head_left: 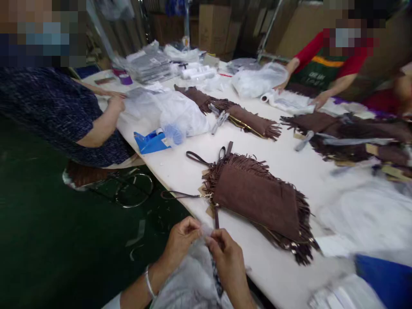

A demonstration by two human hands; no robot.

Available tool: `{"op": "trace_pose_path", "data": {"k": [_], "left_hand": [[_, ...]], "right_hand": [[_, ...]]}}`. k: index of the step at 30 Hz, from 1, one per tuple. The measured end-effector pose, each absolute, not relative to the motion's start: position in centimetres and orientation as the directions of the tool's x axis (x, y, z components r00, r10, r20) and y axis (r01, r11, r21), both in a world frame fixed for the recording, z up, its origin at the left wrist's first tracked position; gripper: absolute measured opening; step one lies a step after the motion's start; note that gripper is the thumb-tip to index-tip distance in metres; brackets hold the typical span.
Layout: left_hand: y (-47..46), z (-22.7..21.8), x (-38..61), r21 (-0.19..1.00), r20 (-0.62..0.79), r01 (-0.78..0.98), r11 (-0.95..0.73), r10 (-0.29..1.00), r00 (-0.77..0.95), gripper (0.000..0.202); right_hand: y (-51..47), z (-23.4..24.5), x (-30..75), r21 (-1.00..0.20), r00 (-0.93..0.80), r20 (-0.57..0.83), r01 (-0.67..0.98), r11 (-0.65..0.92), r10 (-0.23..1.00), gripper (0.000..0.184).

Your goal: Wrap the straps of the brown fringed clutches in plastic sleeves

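At the bottom of the head view my left hand (180,241) and my right hand (227,257) pinch the top of a clear plastic bag (193,279) that hangs in front of me, with something dark inside it. Both hands are closed on the bag's edge, close together. Just beyond them a brown fringed suede bag (257,197) lies flat on the white table (180,171), its thin straps trailing over the near edge.
A person in dark blue (58,111) sits at the left, handling plastic bags (180,116) near a blue tape dispenser (149,141). A person in red (325,60) works at the far side. More brown fringed bags (247,120) and plastic lie across the table.
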State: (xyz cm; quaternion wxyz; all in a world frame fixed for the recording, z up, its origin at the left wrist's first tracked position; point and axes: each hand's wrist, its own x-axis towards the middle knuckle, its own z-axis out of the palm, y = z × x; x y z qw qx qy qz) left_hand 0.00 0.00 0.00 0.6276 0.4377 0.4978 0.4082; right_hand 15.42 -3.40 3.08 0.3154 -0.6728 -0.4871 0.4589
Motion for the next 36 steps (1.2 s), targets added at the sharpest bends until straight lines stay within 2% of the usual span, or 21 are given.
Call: {"op": "trace_pose_path", "data": {"k": [3, 6, 8, 10, 12, 15, 17, 20, 25, 30, 36], "left_hand": [[0.0, -0.3, 0.4, 0.963, -0.236, -0.108, 0.248, 0.965, 0.112, 0.018], [-0.1, -0.4, 0.7, 0.961, -0.251, -0.113, 0.251, 0.968, 0.01, 0.019], [-0.2, -0.3, 1.0, 0.95, -0.289, -0.126, 0.284, 0.957, -0.024, 0.022], [-0.3, -0.1, 1.2, 0.924, -0.349, -0.168, 0.344, 0.937, 0.005, 0.025], [-0.5, 0.1, 1.2, 0.887, -0.404, -0.221, 0.406, 0.913, 0.055, 0.027], [-0.8, 0.0, 1.2, 0.846, -0.452, -0.261, 0.465, 0.885, 0.113, 0.03], [-0.9, -0.1, 1.1, 0.837, -0.462, -0.259, 0.483, 0.876, 0.14, 0.03], [-0.8, 0.0, 1.2, 0.869, -0.418, -0.219, 0.445, 0.895, 0.158, 0.028], [-0.7, 0.7, 1.3, 0.925, -0.346, -0.107, 0.364, 0.925, 0.16, 0.029], [-1.0, 0.0, 1.1, 0.891, -0.393, -0.163, 0.424, 0.9, 0.19, 0.029], [-0.9, -0.5, 1.4, 0.872, -0.405, -0.193, 0.45, 0.885, 0.231, 0.027]], "right_hand": [[-3.7, 2.7, 14.9, -0.879, 0.132, -0.238, 0.392, -0.272, 0.962, 0.024], [-4.2, 2.8, 14.2, -0.87, 0.131, -0.11, 0.466, -0.159, 0.985, 0.024], [-4.5, 3.0, 13.8, -0.869, 0.052, -0.032, 0.492, -0.054, 0.998, 0.023], [-4.6, 3.2, 13.7, -0.894, -0.045, 0.007, 0.447, 0.026, 0.999, 0.023], [-4.4, 3.1, 14.2, -0.935, 0.013, -0.038, 0.353, -0.041, 0.999, 0.024], [-3.9, 2.5, 15.3, -0.942, 0.257, -0.245, 0.167, -0.292, 0.935, 0.028], [-3.6, 2.2, 15.6, -0.926, 0.241, -0.342, 0.079, -0.369, 0.908, 0.029], [-3.4, 2.1, 15.2, -0.925, 0.132, -0.361, 0.073, -0.372, 0.923, 0.026], [-3.2, 2.0, 14.0, -0.925, 0.188, -0.333, 0.125, -0.359, 0.924, 0.02], [-3.1, 1.5, 14.9, -0.917, 0.142, -0.356, 0.135, -0.375, 0.923, 0.023], [-3.4, 1.4, 16.3, -0.94, 0.038, -0.297, 0.164, -0.299, 0.954, 0.024]]}}
